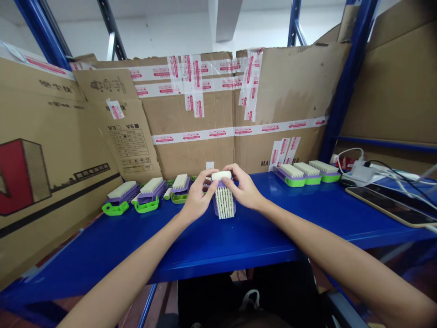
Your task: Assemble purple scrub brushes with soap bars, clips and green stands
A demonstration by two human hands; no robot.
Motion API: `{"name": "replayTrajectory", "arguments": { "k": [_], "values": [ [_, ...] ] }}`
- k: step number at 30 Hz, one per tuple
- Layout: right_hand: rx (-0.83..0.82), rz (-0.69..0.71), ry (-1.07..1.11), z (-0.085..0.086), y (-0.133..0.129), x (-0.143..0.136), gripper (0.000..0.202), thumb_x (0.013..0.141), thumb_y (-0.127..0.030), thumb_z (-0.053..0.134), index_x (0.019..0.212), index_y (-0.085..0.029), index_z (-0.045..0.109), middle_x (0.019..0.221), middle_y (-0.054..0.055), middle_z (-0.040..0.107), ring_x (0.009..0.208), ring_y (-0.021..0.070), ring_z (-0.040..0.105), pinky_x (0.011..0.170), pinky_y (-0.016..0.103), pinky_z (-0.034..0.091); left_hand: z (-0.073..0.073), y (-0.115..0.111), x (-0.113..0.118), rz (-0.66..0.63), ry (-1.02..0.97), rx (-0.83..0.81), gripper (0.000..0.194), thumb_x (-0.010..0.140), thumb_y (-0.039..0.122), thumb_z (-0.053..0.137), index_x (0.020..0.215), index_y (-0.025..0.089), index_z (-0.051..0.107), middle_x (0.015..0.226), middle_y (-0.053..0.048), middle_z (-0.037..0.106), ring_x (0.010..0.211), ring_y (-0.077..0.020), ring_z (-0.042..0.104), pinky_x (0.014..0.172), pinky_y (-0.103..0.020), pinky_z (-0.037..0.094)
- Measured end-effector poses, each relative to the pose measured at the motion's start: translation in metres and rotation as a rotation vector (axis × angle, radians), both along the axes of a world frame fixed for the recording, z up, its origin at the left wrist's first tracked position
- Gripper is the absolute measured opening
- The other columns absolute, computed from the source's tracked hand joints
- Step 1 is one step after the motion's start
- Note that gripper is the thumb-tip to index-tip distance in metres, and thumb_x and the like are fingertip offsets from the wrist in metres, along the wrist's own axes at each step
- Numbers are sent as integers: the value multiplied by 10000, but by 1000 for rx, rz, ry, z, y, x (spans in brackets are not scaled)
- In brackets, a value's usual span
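Both my hands grip a purple scrub brush [225, 202] with rows of cream bristles, held over the middle of the blue shelf. My left hand [201, 193] holds its left side and my right hand [243, 187] its right side, thumbs on the near face. Between my fingertips, at the brush's upper end, is a white roller-like piece [221, 175]. Nearest my left hand stands another brush [180, 182] with a green part [179, 198] at its front. Whether the held brush touches the shelf I cannot tell.
Two more purple brushes with green parts [146, 206] [115, 208] stand at the left. Three brushes [306, 172] line up at the back right. A phone [389, 205] and a white charger with cables [363, 171] lie at the far right. Taped cardboard [191, 109] walls the blue shelf [273, 237].
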State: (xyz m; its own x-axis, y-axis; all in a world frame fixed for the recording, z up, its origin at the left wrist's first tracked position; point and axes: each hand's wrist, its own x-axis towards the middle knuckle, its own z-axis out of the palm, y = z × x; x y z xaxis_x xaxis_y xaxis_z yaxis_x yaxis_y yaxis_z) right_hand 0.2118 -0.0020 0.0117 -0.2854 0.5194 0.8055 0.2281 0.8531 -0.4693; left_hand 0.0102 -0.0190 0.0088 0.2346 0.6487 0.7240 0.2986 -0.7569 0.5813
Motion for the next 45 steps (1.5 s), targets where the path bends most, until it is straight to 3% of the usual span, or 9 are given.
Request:
{"name": "replayTrajectory", "arguments": {
  "k": [9,15,23,29,35,41,45],
  "values": [
    [-65,-35,-46,-3,1,1,312,1073,-542,532,1010,-239,572,912,19,651,836,211,613,764,349,470,-2,4,0,-14,20,-65,350,1085,512,553,1226,200,623,1105,-73,709,961,-217,691,844,-330,569],
    [-57,-38,-49,-3,3,1,297,1070,-530,538,1030,-238,576,931,21,654,837,209,611,765,346,459,-4,3,0,-33,6,1,359,1099,465,548,1396,262,545,1214,-72,685,978,-194,683,900,-344,565],
    [-67,-32,-43,-3,2,1,295,1069,-522,544,1014,-234,576,913,17,640,834,206,604,766,346,447,-4,4,3,-62,-7,-74,325,1094,499,540,1238,212,594,1103,-62,715,978,-210,695,901,-345,565],
    [-76,-32,-43,-2,1,0,294,1066,-521,552,1046,-230,589,909,15,649,808,195,593,744,331,444,-5,2,3,-36,-27,-5,385,1085,464,578,1408,265,515,1129,-51,687,938,-188,681,879,-335,561],
    [-74,-29,-44,-2,1,0,308,1068,-523,534,1019,-223,581,913,17,648,833,198,599,765,327,448,-6,6,4,-50,-27,-30,296,1086,481,571,1222,221,604,1017,-33,689,912,-189,675,835,-314,557],
    [-77,-29,-44,-2,1,0,302,1064,-518,541,1016,-223,579,900,15,641,818,198,591,755,330,439,-8,5,4,-36,-38,39,370,1090,444,574,1408,267,503,1053,-33,697,869,-179,681,855,-334,567],
    [-75,-38,-49,-2,1,0,306,1062,-524,537,1015,-224,575,905,17,643,809,195,590,749,332,439,-7,5,2,-30,-6,27,298,1086,462,576,1292,246,578,979,-15,688,810,-166,659,832,-320,565]
  ]
}}
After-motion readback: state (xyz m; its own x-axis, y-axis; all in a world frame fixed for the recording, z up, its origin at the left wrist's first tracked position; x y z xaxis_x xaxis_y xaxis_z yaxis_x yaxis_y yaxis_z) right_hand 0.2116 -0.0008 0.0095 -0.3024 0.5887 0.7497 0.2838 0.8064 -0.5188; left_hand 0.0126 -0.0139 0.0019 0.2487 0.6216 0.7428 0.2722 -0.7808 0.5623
